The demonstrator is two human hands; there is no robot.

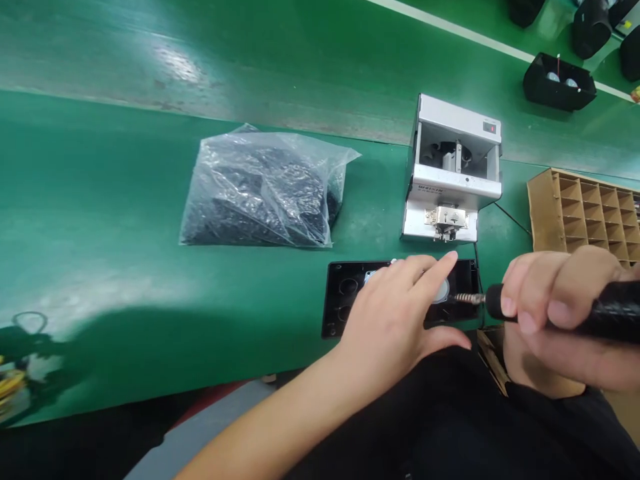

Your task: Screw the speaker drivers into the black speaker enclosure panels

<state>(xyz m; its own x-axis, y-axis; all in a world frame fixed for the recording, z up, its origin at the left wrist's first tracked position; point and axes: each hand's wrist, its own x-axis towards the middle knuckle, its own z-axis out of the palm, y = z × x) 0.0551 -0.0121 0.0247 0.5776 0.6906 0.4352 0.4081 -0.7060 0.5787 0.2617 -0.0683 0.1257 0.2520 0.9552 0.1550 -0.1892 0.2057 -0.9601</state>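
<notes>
A black rectangular plastic housing (333, 300) lies at the front of the green bench, with round openings at its left end. My left hand (395, 310) rests across its middle, fingers stretched and thumb apart, hiding much of it. Beside my fingertips a round pale part (443, 291), perhaps a speaker, shows inside the housing. My right hand (555, 300) is wrapped around a black electric screwdriver (495, 301) held roughly level. Its bit (467, 299) points left at the housing's right part; whether the tip touches a screw cannot be seen.
Behind the housing stands a silver screw feeder (457, 183) with a cable. A clear plastic bag (265, 190) of dark parts lies to the left. At right is a cardboard divider box (543, 207). A black housing with round parts (560, 97) sits at the far right.
</notes>
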